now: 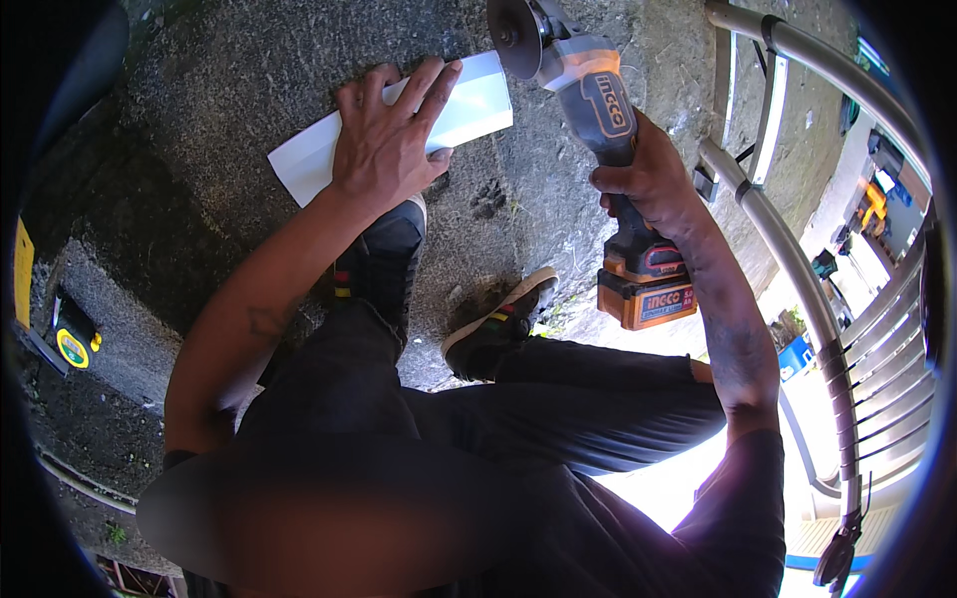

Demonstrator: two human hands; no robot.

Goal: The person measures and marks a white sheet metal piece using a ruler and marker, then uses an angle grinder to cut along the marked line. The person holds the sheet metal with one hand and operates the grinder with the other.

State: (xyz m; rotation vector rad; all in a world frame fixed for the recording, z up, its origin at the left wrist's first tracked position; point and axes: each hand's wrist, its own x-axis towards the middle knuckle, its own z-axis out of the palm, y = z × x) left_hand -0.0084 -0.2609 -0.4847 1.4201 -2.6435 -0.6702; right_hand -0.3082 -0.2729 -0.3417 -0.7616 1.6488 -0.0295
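My left hand (389, 149) grips a white strip (479, 95) lying across the rough concrete (219, 90), its fingers over the far edge and its thumb at the near edge. My right hand (646, 174) is wrapped round the body of a cordless angle grinder (588, 90), with an orange-and-black battery (643, 299) below. The grinder's dark disc (516, 35) is raised beside the strip's right end, apparently not touching it; whether it spins I cannot tell.
My shoes (498, 324) rest on the concrete near the strip. A yellow-and-black tape measure (75, 339) and a yellow tool (23, 269) lie at left. Metal tube frames (797, 259) and a slatted metal seat (892, 359) stand along the right, with assorted tools (875, 204) beyond.
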